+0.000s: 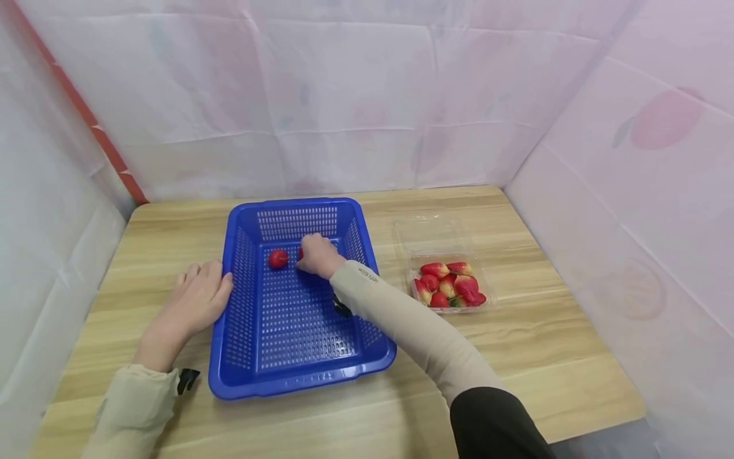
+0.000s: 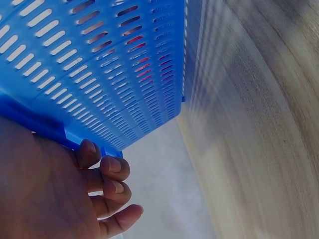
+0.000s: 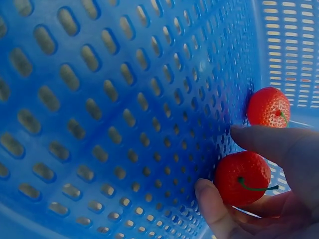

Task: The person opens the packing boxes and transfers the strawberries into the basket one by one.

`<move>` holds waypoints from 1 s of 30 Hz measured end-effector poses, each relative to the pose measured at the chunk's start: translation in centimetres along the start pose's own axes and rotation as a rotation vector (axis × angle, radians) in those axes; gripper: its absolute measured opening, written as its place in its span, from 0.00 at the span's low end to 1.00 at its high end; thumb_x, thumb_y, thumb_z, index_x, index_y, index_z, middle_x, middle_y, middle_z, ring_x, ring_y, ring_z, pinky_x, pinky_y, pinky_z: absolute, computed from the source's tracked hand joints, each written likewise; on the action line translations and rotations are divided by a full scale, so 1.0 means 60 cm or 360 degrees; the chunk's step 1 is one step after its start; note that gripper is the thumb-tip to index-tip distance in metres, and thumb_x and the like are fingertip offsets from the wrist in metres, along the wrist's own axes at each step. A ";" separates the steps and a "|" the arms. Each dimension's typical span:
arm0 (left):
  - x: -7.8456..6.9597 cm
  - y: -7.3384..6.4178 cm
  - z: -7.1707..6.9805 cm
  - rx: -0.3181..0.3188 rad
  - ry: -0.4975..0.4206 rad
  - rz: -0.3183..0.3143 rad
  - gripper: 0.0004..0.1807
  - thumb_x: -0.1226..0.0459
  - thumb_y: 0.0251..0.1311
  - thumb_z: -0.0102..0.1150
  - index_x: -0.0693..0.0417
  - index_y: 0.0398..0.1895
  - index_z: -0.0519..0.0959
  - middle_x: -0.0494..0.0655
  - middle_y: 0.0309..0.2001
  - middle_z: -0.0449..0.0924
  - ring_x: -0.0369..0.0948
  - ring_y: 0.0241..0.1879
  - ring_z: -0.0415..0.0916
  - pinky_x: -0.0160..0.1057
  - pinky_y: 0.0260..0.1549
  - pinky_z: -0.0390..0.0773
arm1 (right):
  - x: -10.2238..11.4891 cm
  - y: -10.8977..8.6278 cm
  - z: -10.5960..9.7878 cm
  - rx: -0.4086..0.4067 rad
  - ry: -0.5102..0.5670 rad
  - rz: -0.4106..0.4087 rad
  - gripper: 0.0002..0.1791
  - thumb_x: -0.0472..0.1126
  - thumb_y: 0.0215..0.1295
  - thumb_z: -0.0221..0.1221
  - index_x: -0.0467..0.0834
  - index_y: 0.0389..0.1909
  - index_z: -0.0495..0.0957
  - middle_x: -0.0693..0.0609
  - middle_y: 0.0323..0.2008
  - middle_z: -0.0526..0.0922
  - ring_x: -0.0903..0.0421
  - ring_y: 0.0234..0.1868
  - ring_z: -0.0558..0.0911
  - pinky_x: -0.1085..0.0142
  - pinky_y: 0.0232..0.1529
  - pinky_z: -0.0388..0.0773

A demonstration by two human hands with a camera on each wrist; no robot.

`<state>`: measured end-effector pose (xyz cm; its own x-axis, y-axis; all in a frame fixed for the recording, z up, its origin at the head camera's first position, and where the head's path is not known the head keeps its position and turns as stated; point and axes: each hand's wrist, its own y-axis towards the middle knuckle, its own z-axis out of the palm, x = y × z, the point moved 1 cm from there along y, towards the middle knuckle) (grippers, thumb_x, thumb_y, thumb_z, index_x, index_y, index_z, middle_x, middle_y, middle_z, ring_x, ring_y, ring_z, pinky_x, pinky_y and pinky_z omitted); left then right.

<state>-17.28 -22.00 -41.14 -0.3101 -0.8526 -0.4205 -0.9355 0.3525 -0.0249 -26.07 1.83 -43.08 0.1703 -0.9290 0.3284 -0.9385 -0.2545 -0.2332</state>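
wood-grain tabletop [image 1: 545, 344]; red fruit [image 3: 241, 174] between curled fingers [image 3: 213, 206] of right hand [image 1: 320, 256].

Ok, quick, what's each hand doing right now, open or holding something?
Left hand: open, touching the blue perforated basket.
Right hand: closed around a green-stemmed red fruit.

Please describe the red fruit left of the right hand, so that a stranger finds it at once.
On the table stands a blue basket. Near the far end of its floor lies this red fruit. Its red neighbour is held by the right hand; this one lies free.
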 end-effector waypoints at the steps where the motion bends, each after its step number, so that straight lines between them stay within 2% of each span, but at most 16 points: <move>1: 0.001 0.000 0.000 0.0002 0.0000 -0.0001 0.19 0.54 0.77 0.27 0.59 0.44 0.64 0.53 0.37 0.65 0.53 0.39 0.59 0.48 0.37 0.54 | 0.001 0.000 0.000 0.0004 -0.0009 -0.0001 0.12 0.45 0.62 0.68 0.42 0.34 0.76 0.52 0.30 0.78 0.57 0.27 0.77 0.68 0.28 0.75; 16: 0.006 0.002 0.000 -0.0012 -0.0002 -0.0011 0.19 0.53 0.77 0.26 0.58 0.43 0.65 0.52 0.36 0.65 0.52 0.38 0.59 0.48 0.37 0.53 | 0.007 0.002 0.000 0.0001 -0.0057 -0.0045 0.15 0.48 0.61 0.69 0.42 0.36 0.76 0.52 0.32 0.77 0.58 0.30 0.78 0.67 0.31 0.75; 21: 0.005 0.004 -0.002 -0.0012 0.0001 -0.0006 0.19 0.53 0.77 0.26 0.58 0.43 0.65 0.52 0.36 0.65 0.52 0.38 0.59 0.48 0.37 0.54 | 0.008 -0.004 -0.008 0.0067 0.0014 -0.0018 0.22 0.52 0.61 0.69 0.40 0.43 0.74 0.50 0.36 0.76 0.55 0.33 0.79 0.65 0.34 0.77; 26: 0.002 0.007 -0.003 -0.0008 0.0018 -0.0004 0.20 0.53 0.77 0.26 0.60 0.45 0.65 0.53 0.37 0.65 0.53 0.38 0.60 0.49 0.38 0.54 | 0.008 -0.012 -0.023 0.0153 0.0084 0.0048 0.35 0.56 0.59 0.69 0.37 0.56 0.68 0.47 0.43 0.77 0.52 0.43 0.80 0.59 0.45 0.78; 30: -0.001 0.009 -0.003 -0.0015 0.0018 0.0001 0.20 0.54 0.77 0.27 0.60 0.44 0.65 0.53 0.36 0.65 0.52 0.38 0.59 0.48 0.37 0.54 | 0.010 -0.022 -0.042 0.0172 0.0014 0.0059 0.34 0.55 0.57 0.70 0.38 0.55 0.70 0.48 0.42 0.77 0.53 0.43 0.79 0.59 0.47 0.77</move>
<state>-17.79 -21.84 -40.99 -0.3127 -0.8566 -0.4104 -0.9367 0.3497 -0.0161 -25.49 2.28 -40.28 0.1332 -0.9360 0.3257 -0.9060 -0.2483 -0.3427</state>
